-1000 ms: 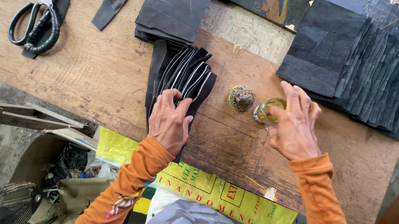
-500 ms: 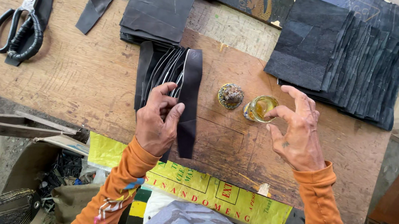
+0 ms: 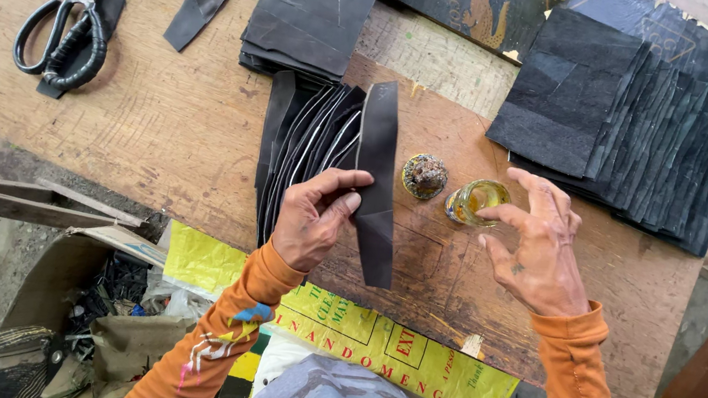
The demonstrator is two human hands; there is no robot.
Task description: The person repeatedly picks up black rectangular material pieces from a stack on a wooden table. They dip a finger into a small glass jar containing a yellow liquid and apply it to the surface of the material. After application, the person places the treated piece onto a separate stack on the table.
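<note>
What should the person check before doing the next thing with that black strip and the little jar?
1. Strip held firmly: ok. The left hand pinches the black strip between thumb and fingers.
2. Strip lifted off the fanned pile of strips: ok, it tilts apart from the others.
3. Small glass jar open and upright: ok. Its lid sits beside it.
4. Right hand at the jar: ok, a fingertip is at its rim.
5. Enough yellowish liquid in the jar: cannot tell.
6. Scissors out of the way: ok, far left on the wooden table.
</note>
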